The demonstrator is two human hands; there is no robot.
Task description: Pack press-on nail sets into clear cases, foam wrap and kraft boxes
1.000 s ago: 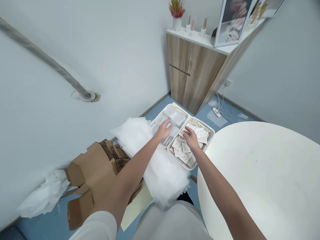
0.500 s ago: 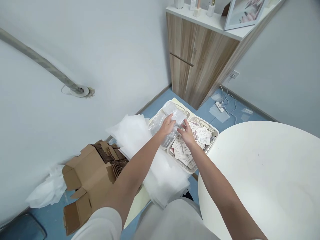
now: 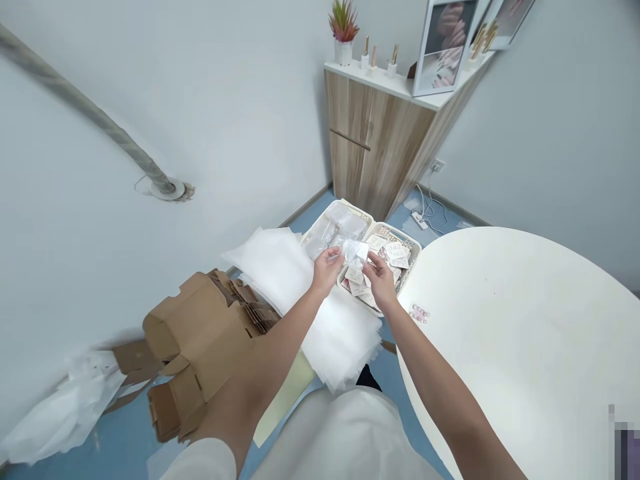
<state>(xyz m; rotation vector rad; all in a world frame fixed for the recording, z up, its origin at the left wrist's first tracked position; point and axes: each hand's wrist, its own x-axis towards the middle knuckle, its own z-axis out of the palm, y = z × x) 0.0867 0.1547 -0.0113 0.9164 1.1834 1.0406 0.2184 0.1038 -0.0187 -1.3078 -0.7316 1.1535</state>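
Between my two hands is a clear plastic packet (image 3: 355, 253) with a whitish part at its right end. My left hand (image 3: 327, 272) pinches its left side. My right hand (image 3: 380, 279) has fingers closed at its right edge. Beneath and beyond them stand two white baskets side by side. The left basket (image 3: 306, 235) contains several clear plastic packets (image 3: 338, 215). In the right basket (image 3: 417, 255) lies a loose pile of printed white cards (image 3: 397, 252), partly covered by my right hand and the packet.
A stack of white foam sheets (image 3: 345, 333) lies before the baskets, with flattened cardboard boxes (image 3: 205, 327) to its left. At right is a round white table (image 3: 515, 333) bearing small pink pieces (image 3: 419, 313). A wooden cabinet (image 3: 375, 133) stands behind, near a power strip (image 3: 419, 220).
A plastic packet is now lifted clear of the left basket, held between both hands. My hands have come closer to my body. The view has shifted, showing more of the cabinet top.
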